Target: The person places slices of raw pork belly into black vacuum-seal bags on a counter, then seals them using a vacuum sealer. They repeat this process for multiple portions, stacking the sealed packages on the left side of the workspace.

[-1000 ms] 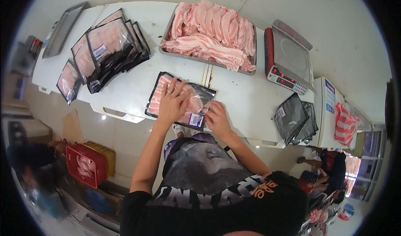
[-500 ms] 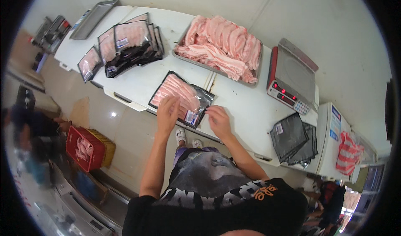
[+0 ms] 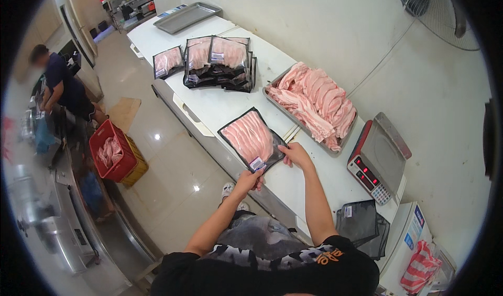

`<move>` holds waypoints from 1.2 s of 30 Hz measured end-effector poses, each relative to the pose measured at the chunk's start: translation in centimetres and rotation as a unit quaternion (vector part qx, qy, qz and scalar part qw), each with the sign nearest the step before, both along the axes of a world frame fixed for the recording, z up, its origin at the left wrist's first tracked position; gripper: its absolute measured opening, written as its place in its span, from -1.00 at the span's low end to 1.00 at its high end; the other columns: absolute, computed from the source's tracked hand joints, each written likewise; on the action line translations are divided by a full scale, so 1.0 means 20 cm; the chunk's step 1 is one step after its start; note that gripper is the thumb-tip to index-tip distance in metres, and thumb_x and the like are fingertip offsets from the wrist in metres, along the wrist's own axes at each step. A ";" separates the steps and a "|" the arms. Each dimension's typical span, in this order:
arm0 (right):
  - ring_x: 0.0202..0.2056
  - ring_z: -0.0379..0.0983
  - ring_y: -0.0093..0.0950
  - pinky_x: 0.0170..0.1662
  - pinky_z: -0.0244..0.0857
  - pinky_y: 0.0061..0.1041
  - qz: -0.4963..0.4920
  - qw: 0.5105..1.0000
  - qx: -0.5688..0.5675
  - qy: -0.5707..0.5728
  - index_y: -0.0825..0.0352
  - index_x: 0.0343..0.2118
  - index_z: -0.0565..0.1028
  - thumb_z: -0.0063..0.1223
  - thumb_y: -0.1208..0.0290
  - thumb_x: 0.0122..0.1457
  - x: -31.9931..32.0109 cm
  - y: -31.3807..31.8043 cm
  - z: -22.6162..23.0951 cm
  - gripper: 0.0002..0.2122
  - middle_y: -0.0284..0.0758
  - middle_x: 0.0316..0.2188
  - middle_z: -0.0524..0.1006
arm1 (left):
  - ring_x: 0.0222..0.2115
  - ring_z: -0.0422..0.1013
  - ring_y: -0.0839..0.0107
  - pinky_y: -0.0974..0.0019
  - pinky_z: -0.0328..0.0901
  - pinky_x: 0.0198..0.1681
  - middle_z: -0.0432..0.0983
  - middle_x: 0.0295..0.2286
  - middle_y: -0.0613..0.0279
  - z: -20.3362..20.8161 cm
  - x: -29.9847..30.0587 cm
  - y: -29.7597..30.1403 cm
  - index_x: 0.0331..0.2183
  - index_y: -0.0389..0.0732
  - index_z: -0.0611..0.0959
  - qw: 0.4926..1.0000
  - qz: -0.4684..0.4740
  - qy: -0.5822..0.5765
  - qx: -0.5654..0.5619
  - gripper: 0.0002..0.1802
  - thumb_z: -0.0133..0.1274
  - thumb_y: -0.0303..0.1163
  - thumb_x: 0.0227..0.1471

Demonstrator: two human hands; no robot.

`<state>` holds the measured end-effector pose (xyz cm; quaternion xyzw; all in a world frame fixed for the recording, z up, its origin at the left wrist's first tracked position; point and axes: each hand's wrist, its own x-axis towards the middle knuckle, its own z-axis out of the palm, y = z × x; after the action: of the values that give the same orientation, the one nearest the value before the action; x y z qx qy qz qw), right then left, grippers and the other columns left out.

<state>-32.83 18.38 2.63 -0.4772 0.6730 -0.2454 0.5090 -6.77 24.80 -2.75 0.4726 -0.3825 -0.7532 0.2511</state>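
A black-edged plastic bag of sliced pork belly [image 3: 249, 136] lies over the front part of the white worktop, its clear face up. My left hand [image 3: 249, 181] is closed on the bag's near corner, beside a small label. At the bag's right corner my right hand [image 3: 296, 156] pinches the black end between thumb and fingers. Behind it, a metal tray [image 3: 335, 150] is heaped with raw pork belly strips [image 3: 317, 102]. Filled bags [image 3: 222, 60] are piled further left, and one more filled bag [image 3: 168, 62] sits beside that pile.
A red digital scale [image 3: 374, 160] stands right of the tray. Unfilled black bags [image 3: 361, 220] lie near the worktop's right end. A bare metal tray [image 3: 188, 17] rests at the far left end. On the floor sits a red crate of meat [image 3: 107, 149]; a person [image 3: 63, 84] stands beyond it.
My hands have gone from resting on and beside the bag to gripping its near and right corners. The head view has turned, bringing the co-worker and a wall fan into sight.
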 end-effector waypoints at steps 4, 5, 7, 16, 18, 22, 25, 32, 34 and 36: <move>-0.77 0.40 -0.50 -0.69 0.25 -0.44 -0.021 0.999 -0.020 0.032 0.44 -0.51 0.56 0.13 0.14 0.39 -0.01 -0.01 -0.06 -0.56 -0.22 -0.72 0.53 | -0.73 0.23 0.53 0.41 0.11 -0.63 0.25 -0.73 0.46 -0.02 0.01 -0.01 -0.62 -0.07 0.48 0.998 0.029 0.043 0.042 -0.49 0.09 -0.06 0.34; -0.77 0.40 -0.50 -0.69 0.25 -0.43 -0.022 0.998 -0.030 0.051 0.44 -0.53 0.55 0.12 0.16 0.39 0.01 0.00 -0.06 -0.56 -0.22 -0.73 0.53 | -0.73 0.18 0.55 0.41 0.11 -0.64 0.21 -0.73 0.48 -0.03 0.03 -0.01 -0.63 -0.06 0.45 0.996 0.034 0.060 0.053 -0.49 0.09 -0.07 0.34; -0.78 0.40 -0.49 -0.68 0.25 -0.41 -0.027 0.995 -0.046 0.082 0.45 -0.56 0.55 0.11 0.18 0.38 0.03 0.00 -0.07 -0.56 -0.21 -0.74 0.53 | -0.72 0.13 0.57 0.42 0.09 -0.63 0.19 -0.71 0.50 -0.05 0.04 -0.01 -0.62 -0.03 0.43 0.996 0.037 0.064 0.056 -0.50 0.08 -0.10 0.35; -0.78 0.41 -0.46 -0.67 0.27 -0.38 -0.020 0.989 -0.062 0.129 0.45 -0.59 0.54 0.09 0.21 0.37 0.07 0.02 -0.03 -0.56 -0.20 -0.74 0.55 | -0.68 0.12 0.61 0.42 0.04 -0.61 0.20 -0.66 0.54 -0.10 0.10 -0.01 -0.59 0.02 0.42 0.995 0.026 0.087 0.049 -0.55 0.08 -0.14 0.36; -0.78 0.40 -0.48 -0.67 0.26 -0.41 -0.027 0.995 -0.052 0.082 0.44 -0.58 0.55 0.09 0.21 0.37 0.04 0.03 -0.05 -0.57 -0.21 -0.73 0.55 | -0.67 0.11 0.59 0.40 0.05 -0.60 0.19 -0.66 0.53 -0.06 0.09 0.00 -0.59 0.01 0.41 0.995 0.023 0.091 0.030 -0.54 0.06 -0.16 0.38; -0.78 0.38 -0.52 -0.69 0.21 -0.50 -0.057 0.997 -0.036 -0.038 0.40 -0.54 0.55 0.11 0.19 0.39 -0.01 0.03 -0.08 -0.59 -0.24 -0.73 0.54 | -0.67 0.12 0.57 0.40 0.07 -0.56 0.17 -0.67 0.51 0.01 0.07 -0.02 -0.61 0.00 0.39 0.994 0.013 0.112 0.011 -0.50 0.04 -0.14 0.39; -0.78 0.36 -0.56 -0.70 0.16 -0.55 -0.067 0.992 -0.025 -0.105 0.34 -0.53 0.55 0.13 0.17 0.38 0.02 0.07 -0.04 -0.62 -0.27 -0.74 0.52 | -0.67 0.13 0.56 0.40 0.06 -0.56 0.18 -0.68 0.50 0.11 0.14 -0.07 -0.63 0.00 0.36 0.993 0.003 0.115 -0.031 -0.47 0.03 -0.11 0.39; -0.80 0.30 -0.62 -0.73 0.08 -0.64 -0.083 0.945 -0.115 -0.294 0.27 -0.54 0.54 0.14 0.16 0.38 0.23 0.10 0.34 -0.63 -0.33 -0.76 0.49 | -0.67 0.11 0.55 0.38 0.02 -0.57 0.11 -0.70 0.51 0.59 0.44 -0.26 -0.65 -0.01 0.30 0.977 0.004 0.210 -0.037 -0.44 -0.03 -0.12 0.43; -0.79 0.30 -0.64 -0.73 0.08 -0.65 -0.077 0.941 -0.119 -0.307 0.27 -0.54 0.54 0.13 0.15 0.39 0.29 0.03 0.50 -0.63 -0.31 -0.74 0.50 | -0.66 0.09 0.55 0.37 0.02 -0.55 0.06 -0.70 0.51 0.74 0.51 -0.33 -0.65 -0.01 0.28 0.967 0.007 0.253 -0.035 -0.42 -0.05 -0.12 0.44; -0.80 0.31 -0.65 -0.73 0.08 -0.67 -0.071 0.934 -0.124 -0.328 0.28 -0.54 0.54 0.12 0.15 0.40 0.38 -0.10 0.63 -0.62 -0.30 -0.74 0.51 | -0.66 0.08 0.53 0.37 0.02 -0.53 0.03 -0.71 0.50 0.86 0.57 -0.41 -0.66 0.00 0.27 0.950 0.051 0.307 0.033 -0.41 -0.08 -0.12 0.46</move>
<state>-25.17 16.34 15.17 -0.3805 0.4648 -0.5050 0.6198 4.57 16.51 14.47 0.2458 -0.2370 -0.8601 0.3789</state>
